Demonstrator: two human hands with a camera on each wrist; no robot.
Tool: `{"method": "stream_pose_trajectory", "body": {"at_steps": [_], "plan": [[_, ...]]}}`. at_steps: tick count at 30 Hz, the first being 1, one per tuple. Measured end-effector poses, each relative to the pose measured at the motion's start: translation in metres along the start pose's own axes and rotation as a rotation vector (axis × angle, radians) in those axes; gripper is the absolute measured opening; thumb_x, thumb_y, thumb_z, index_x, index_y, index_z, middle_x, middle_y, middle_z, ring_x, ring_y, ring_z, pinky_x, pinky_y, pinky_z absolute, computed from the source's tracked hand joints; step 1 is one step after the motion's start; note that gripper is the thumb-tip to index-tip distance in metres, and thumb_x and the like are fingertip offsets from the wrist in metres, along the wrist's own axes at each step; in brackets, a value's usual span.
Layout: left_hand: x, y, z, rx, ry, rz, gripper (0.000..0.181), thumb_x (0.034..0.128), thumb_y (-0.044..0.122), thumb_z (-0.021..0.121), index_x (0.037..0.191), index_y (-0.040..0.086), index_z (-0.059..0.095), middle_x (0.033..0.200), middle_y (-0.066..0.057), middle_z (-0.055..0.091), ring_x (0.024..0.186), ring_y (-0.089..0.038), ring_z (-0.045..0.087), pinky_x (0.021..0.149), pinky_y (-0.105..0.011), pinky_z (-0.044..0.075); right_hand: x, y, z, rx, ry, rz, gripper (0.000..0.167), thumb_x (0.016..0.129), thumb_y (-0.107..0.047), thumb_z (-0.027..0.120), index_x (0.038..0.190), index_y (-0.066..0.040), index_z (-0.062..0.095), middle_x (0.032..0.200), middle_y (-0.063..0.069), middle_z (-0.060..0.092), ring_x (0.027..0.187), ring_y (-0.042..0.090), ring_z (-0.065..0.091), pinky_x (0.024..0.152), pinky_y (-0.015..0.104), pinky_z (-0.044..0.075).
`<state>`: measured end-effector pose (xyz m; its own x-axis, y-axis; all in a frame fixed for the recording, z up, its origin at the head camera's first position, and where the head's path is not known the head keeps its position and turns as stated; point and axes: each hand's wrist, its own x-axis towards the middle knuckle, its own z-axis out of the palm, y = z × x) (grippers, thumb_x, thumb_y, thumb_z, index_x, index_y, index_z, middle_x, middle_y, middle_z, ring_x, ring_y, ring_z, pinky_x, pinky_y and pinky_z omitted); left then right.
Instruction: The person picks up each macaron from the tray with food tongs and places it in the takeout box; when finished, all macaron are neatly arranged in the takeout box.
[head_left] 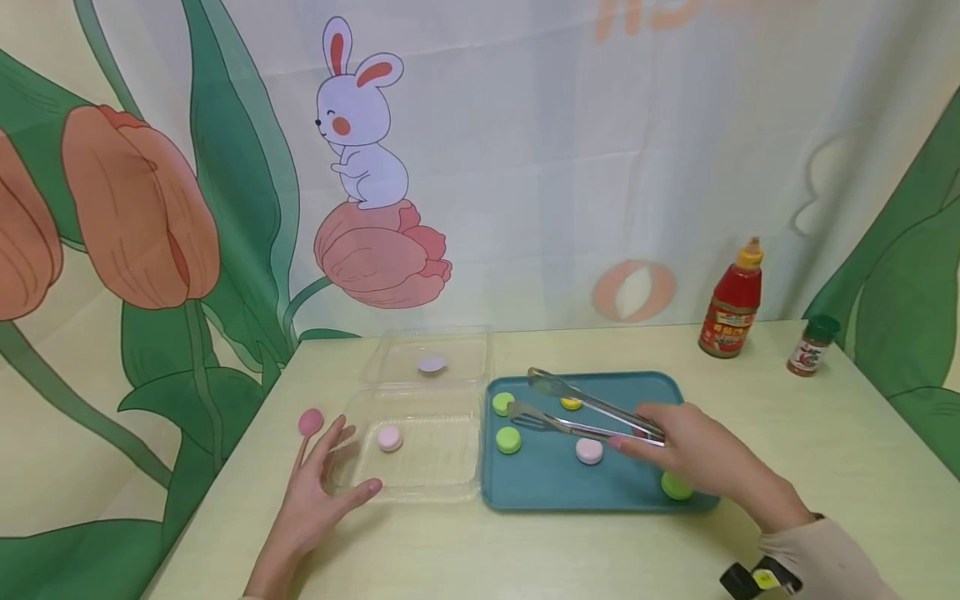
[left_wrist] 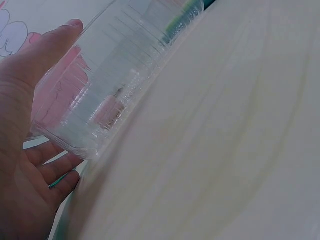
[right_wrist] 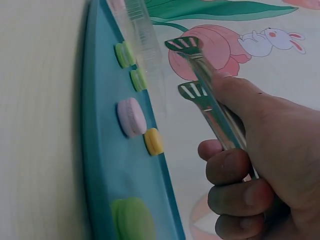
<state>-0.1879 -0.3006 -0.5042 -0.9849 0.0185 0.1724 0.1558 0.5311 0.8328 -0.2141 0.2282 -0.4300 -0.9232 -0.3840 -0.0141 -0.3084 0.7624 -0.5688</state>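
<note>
My right hand [head_left: 705, 450] grips metal tongs [head_left: 600, 407] over a blue tray [head_left: 540, 487]. The tongs' slotted tips stand apart, with nothing between them. Green macarons [head_left: 508, 440], a yellow macaron [head_left: 571, 403] and a pink macaron [head_left: 588, 451] lie on the tray; one green macaron [head_left: 677, 486] is partly under my right hand. To the left, a clear plastic box [head_left: 435, 467] with its lid folded back holds one pink macaron [head_left: 389, 438]. My left hand [head_left: 315, 500] is at the box's left end, thumb and fingers spread around its corner; whether it touches the box is unclear.
A pink spoon-like thing [head_left: 311, 422] lies beyond my left hand. At the back right stand a red sauce bottle [head_left: 730, 312] and a small green-capped jar [head_left: 813, 346]. A printed curtain [head_left: 525, 167] hangs behind the table. A pale oval [head_left: 431, 364] shows at the lid.
</note>
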Motion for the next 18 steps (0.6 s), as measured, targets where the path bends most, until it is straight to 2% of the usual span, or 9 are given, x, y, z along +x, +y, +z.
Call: {"method": "stream_pose_trajectory", "body": {"at_steps": [4, 11, 18], "plan": [[0.0, 0.0, 0.0, 0.008, 0.003, 0.001, 0.115, 0.0874, 0.027, 0.099, 0.177, 0.015, 0.028, 0.171, -0.013, 0.05, 0.156, -0.036, 0.052, 0.132, -0.067, 0.027, 0.004, 0.0, 0.008, -0.036, -0.047, -0.01, 0.053, 0.102, -0.066, 0.071, 0.111, -0.013, 0.073, 0.078, -0.005, 0.058, 0.072, 0.013, 0.055, 0.061, 0.029, 0.043], [0.001, -0.001, 0.0, 0.001, 0.005, 0.002, 0.114, 0.0875, 0.027, 0.098, 0.177, 0.014, 0.029, 0.17, -0.013, 0.05, 0.156, -0.037, 0.052, 0.132, -0.069, 0.026, 0.008, -0.003, 0.016, -0.07, -0.058, -0.045, 0.05, 0.102, -0.065, 0.072, 0.101, -0.015, 0.071, 0.071, -0.006, 0.05, 0.066, 0.01, 0.049, 0.058, 0.028, 0.036], [0.002, -0.001, 0.0, 0.01, 0.005, -0.001, 0.114, 0.0873, 0.028, 0.099, 0.177, 0.015, 0.029, 0.171, -0.015, 0.05, 0.156, -0.038, 0.052, 0.131, -0.071, 0.025, 0.011, -0.01, 0.025, -0.065, -0.078, -0.036, 0.056, 0.101, -0.064, 0.074, 0.113, -0.01, 0.076, 0.076, -0.006, 0.057, 0.071, 0.011, 0.052, 0.062, 0.029, 0.041]]}}
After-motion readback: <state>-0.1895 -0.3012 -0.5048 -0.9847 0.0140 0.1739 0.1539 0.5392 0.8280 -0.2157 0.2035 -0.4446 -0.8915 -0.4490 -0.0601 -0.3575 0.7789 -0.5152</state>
